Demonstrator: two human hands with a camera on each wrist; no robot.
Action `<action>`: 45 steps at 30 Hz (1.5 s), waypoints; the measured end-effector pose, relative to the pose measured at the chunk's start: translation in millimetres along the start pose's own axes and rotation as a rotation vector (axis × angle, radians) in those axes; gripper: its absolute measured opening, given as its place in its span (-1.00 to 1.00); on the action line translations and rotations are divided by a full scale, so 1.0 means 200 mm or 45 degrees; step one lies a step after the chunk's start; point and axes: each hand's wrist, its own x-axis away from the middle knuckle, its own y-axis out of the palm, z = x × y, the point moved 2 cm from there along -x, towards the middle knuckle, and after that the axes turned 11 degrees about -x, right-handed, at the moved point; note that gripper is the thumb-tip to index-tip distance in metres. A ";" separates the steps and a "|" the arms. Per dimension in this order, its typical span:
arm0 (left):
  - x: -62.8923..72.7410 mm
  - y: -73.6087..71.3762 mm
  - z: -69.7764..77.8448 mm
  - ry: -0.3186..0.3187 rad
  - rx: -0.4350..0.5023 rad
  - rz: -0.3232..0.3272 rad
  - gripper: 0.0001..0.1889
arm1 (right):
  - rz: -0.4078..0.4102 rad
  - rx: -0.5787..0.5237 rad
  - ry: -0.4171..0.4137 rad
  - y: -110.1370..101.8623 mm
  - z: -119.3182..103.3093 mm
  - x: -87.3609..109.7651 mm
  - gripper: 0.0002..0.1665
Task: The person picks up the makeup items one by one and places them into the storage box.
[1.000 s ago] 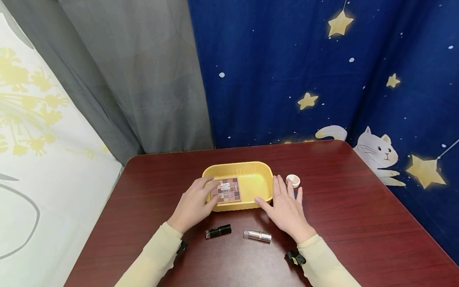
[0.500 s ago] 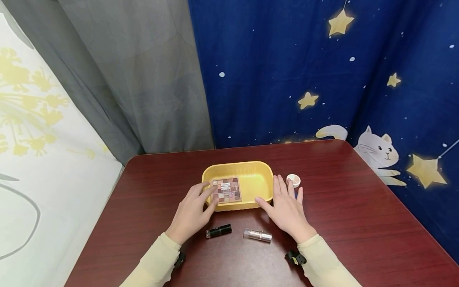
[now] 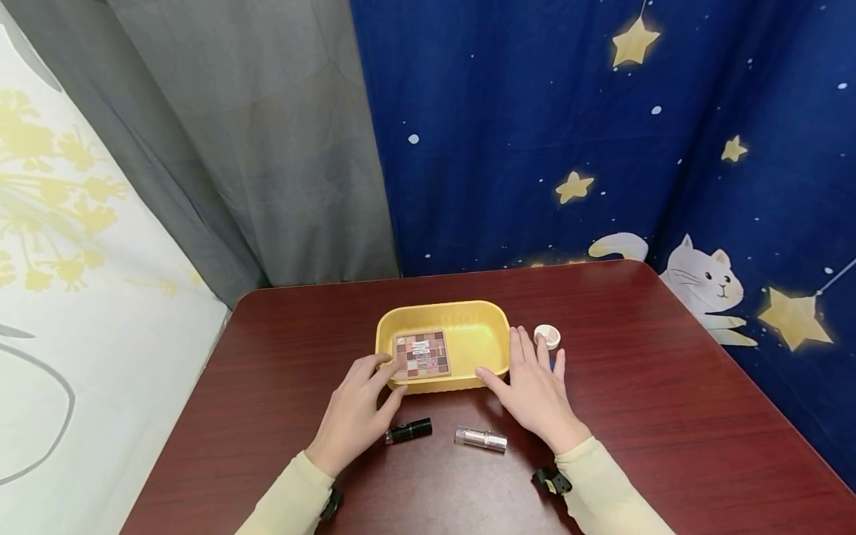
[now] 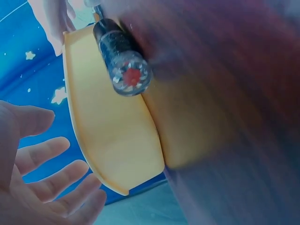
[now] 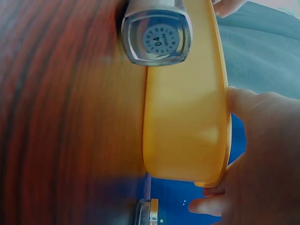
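A yellow tray [image 3: 476, 349] holds an eyeshadow palette [image 3: 423, 354], lying flat at its left side. My left hand [image 3: 354, 410] hovers at the tray's near-left corner, fingers loosely bent and thumb apart; the left wrist view shows nothing in it. At the right end, my right hand [image 3: 535, 394] rests against the tray, its thumb [image 5: 241, 99] on the near rim and its straight fingers along the outer side. Nearer to me lie a black lipstick tube [image 3: 411, 431] by my left thumb and a silver lipstick tube [image 3: 480, 439] to its right.
A small round white-lidded jar [image 3: 548, 336] stands just beyond my right fingers. The dark red wooden table [image 3: 669, 416] extends around the tray. Grey and blue star-patterned curtains [image 3: 508, 148] hang behind its far edge, and a white printed cloth [image 3: 80, 334] is on the left.
My left hand has drawn back toward me from over the palette to the tray's near-left corner, uncovering more of the palette. My right hand and the tray have stayed put.
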 end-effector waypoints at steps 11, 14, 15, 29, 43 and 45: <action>0.05 0.00 0.03 0.095 0.051 -0.001 -0.68 | -0.001 0.014 0.002 0.00 0.00 0.00 0.29; 0.05 0.00 0.04 0.134 0.055 0.006 -0.70 | -0.001 0.008 0.001 0.00 0.00 0.00 0.29; 0.05 -0.01 0.04 0.143 0.052 0.005 -0.71 | 0.000 0.006 0.000 0.01 0.00 0.00 0.29; 0.05 -0.01 0.08 0.218 -0.046 -0.040 -0.78 | 0.007 0.008 -0.006 0.00 0.00 0.00 0.29; 0.06 0.03 0.10 0.280 -0.077 -0.123 -0.79 | -0.001 0.006 0.003 0.00 0.00 0.00 0.28; 0.06 0.03 0.10 0.286 -0.083 -0.129 -0.78 | 0.002 0.002 0.001 0.00 0.00 0.00 0.27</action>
